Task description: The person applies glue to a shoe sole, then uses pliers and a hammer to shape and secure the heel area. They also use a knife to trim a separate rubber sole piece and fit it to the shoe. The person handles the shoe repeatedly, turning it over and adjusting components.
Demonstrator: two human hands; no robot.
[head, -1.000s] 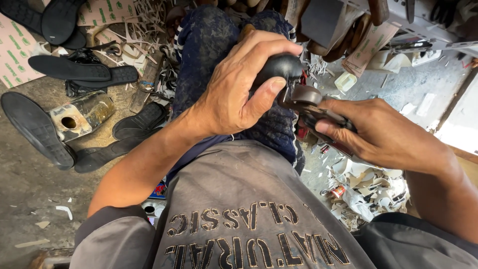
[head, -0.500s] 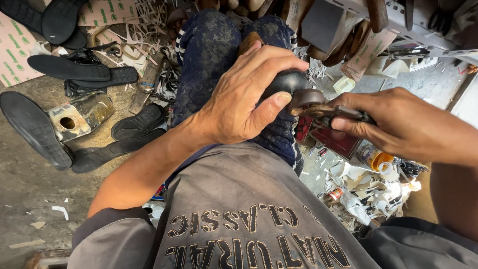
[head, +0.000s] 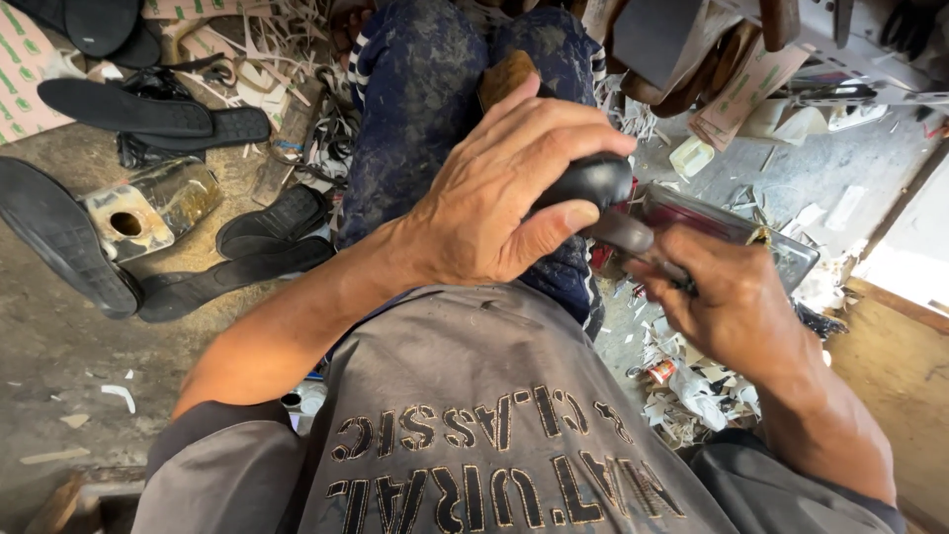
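Observation:
My left hand (head: 504,193) is clamped over the toe of a black shoe (head: 591,180) that rests on my knee in stained blue trousers (head: 415,109). Thumb and fingers wrap the shoe from above. Just to the right, my right hand (head: 732,297) grips a dark metal tool (head: 625,233) whose tip touches the underside of the shoe's toe. A brown piece (head: 504,74) sticks out beyond my left fingers. Most of the shoe is hidden under the left hand.
Black soles (head: 119,104) and shoe parts (head: 232,272) lie on the dirty floor at left, beside a cut-open metal can (head: 148,208). A dark tray (head: 736,227) and paper and leather scraps (head: 682,396) lie at right. Cluttered tools and boxes fill the top right.
My right hand has drawn in and down toward my body, pulling the tool at the shoe's toe. The left hand keeps its hold on the shoe.

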